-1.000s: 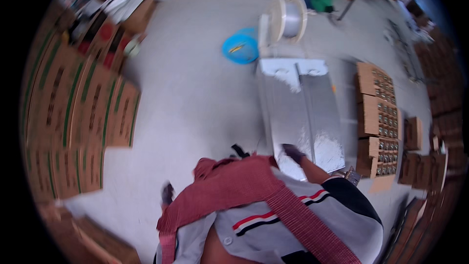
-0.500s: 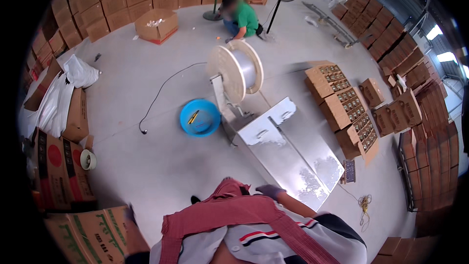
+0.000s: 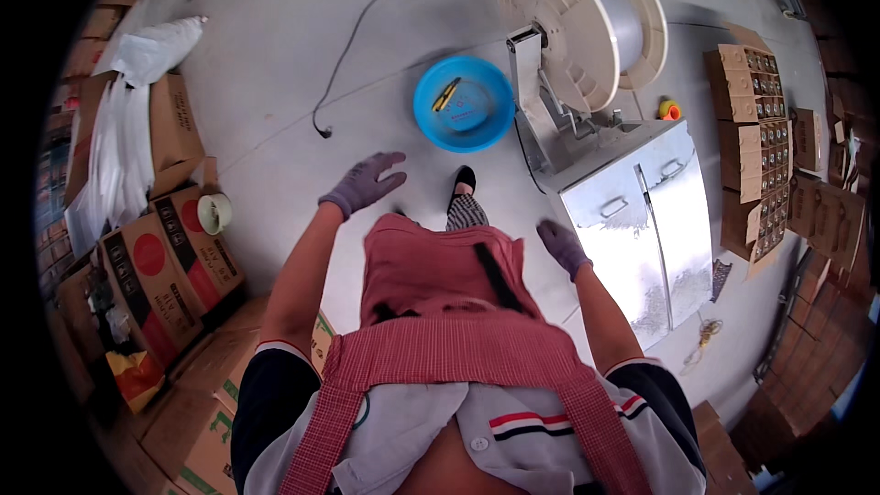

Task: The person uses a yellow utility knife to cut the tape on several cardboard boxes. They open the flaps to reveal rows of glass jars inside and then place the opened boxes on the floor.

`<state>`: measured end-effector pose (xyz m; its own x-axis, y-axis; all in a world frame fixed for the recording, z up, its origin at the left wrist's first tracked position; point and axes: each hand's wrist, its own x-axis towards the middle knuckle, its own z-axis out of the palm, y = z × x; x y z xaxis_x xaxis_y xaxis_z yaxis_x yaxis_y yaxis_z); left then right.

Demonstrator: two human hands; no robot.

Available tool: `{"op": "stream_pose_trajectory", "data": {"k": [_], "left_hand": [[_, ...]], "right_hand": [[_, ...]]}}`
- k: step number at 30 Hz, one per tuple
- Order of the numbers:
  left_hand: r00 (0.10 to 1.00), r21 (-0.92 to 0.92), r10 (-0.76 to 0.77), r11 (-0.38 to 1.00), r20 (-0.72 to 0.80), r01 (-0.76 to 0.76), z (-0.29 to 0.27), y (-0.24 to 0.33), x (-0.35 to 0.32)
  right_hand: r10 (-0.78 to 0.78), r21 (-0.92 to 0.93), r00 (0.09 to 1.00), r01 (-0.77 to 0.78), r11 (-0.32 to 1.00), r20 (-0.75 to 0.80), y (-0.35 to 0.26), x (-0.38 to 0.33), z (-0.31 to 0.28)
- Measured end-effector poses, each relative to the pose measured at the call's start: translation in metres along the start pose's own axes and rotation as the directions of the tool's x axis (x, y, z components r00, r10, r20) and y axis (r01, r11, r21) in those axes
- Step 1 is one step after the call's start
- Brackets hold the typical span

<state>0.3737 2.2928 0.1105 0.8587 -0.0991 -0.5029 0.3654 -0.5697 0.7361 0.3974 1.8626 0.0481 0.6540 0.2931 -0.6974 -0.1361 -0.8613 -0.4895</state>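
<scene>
Left hand [image 3: 362,183], grey glove, fingers spread apart, holds nothing, hovers over bare floor [image 3: 266,64] at centre-left of frame. Right hand [image 3: 563,247], same grey glove, fingers loosely curled, nothing clamped in the grip, sits just beside the lower-left corner of the metal strapping machine [image 3: 642,220] at centre-right; can't tell if it touches the edge.

Nearest thing to both hands: blue basin [image 3: 464,104], upper centre, on the floor, above and between the hands, well apart from each. Inside it a small yellow-black tool and a blue item, too small to name. White strap reel [image 3: 587,14] stands at the machine's upper end, top cut off by the frame edge. Black cable [image 3: 367,37] curls across the floor, upper left of the basin.

One shoe [image 3: 463,179] shows below the basin; the other foot is hidden under the red checked apron [image 3: 440,275]. Open cartons of goods [image 3: 747,128] line the right side, bent by the lens. Cardboard boxes [image 3: 165,257] and a tape roll [image 3: 214,213] at left, partly dark at the rim.
</scene>
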Motion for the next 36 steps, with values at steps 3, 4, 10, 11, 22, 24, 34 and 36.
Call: {"op": "stream_pose_trajectory", "data": {"k": [3,4,10,11,22,24,34,36], "left_hand": [[0.948,0.095,-0.313,0.947,0.049,0.308,0.053,-0.102,0.073],[0.938,0.049,-0.345,0.938,0.046,0.342,0.067,-0.131,0.094],[0.929,0.054,-0.34,0.941,0.147,0.335,0.159,-0.243,0.25],[0.933,0.061,-0.324,0.946,0.154,0.318,0.166,-0.262,0.279],[0.947,0.538,-0.188,0.786,-0.26,0.304,0.239,-0.37,0.515],[0.936,0.634,-0.134,0.704,-0.325,0.321,0.245,-0.364,0.513],[0.84,-0.579,-0.332,0.612,0.43,0.539,0.166,-0.313,0.304],[0.798,-0.779,-0.24,0.19,0.554,0.598,0.113,-0.24,0.243]], "right_hand": [[-0.103,0.757,0.994,0.037,0.652,0.04,-0.057,0.085,-0.006],[-0.059,0.807,0.994,-0.042,0.589,0.095,-0.071,0.103,-0.002],[0.384,0.733,0.857,-0.501,0.461,0.344,-0.01,0.268,0.126],[0.463,0.705,0.784,-0.597,0.381,0.414,0.003,0.301,0.153],[0.533,0.91,0.757,-0.41,-0.061,0.377,0.085,0.468,0.277],[0.462,0.918,0.833,-0.387,0.091,0.305,0.076,0.46,0.281],[0.658,0.955,0.741,-0.275,0.11,0.138,-0.061,0.247,0.255],[0.717,0.944,0.676,-0.32,0.079,0.169,-0.063,0.194,0.253]]}}
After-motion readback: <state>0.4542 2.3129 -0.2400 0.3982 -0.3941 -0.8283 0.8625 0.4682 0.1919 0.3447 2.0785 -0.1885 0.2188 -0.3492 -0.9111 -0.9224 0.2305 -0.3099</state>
